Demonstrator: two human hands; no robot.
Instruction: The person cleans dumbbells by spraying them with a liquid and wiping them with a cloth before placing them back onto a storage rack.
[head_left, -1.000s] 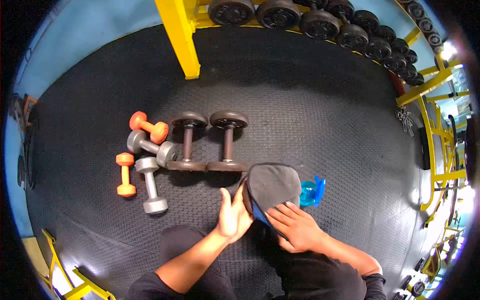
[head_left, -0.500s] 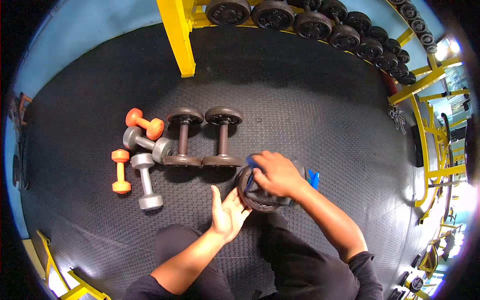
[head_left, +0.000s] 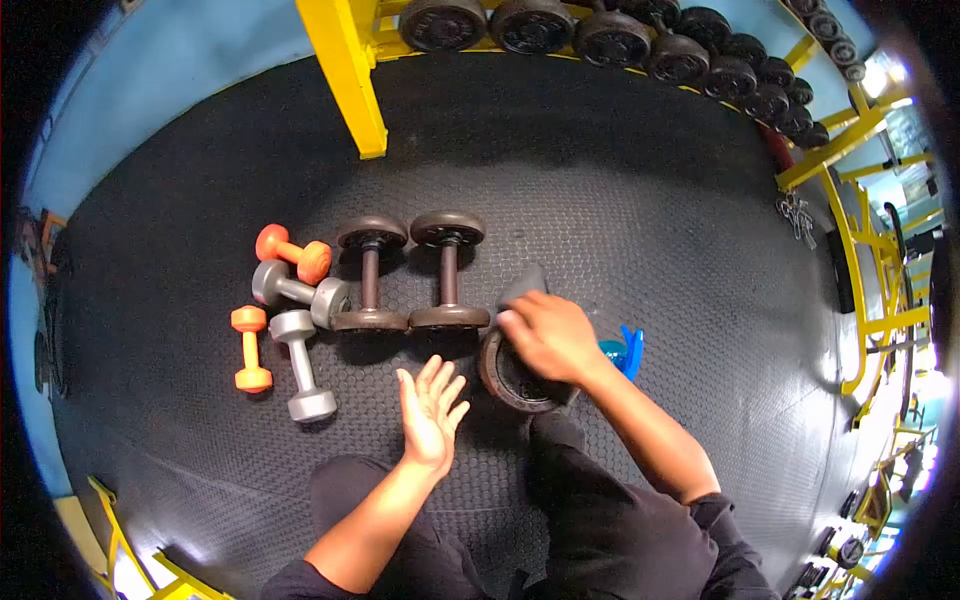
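My left hand (head_left: 430,420) is held palm up with its fingers spread, empty, just left of a dark round weight (head_left: 508,380). Above that weight is my right hand (head_left: 548,338), its fingers closed on a grey cloth (head_left: 523,286) that sticks out past the knuckles. Part of the weight is hidden under the right hand. A blue spray-bottle-like object (head_left: 630,352) lies to the right of the wrist. Two dark dumbbells (head_left: 370,280) (head_left: 449,275) stand side by side to the upper left of the weight.
Two orange dumbbells (head_left: 251,350) (head_left: 293,253) and two grey dumbbells (head_left: 302,365) (head_left: 300,292) lie at the left on the black floor (head_left: 600,200). A yellow rack (head_left: 350,90) with several dark dumbbells (head_left: 532,27) runs along the top and right. My bent legs are below.
My left hand has moved left, away from the weight. My right hand has shifted slightly, and the cloth now extends above it. More of the blue object shows.
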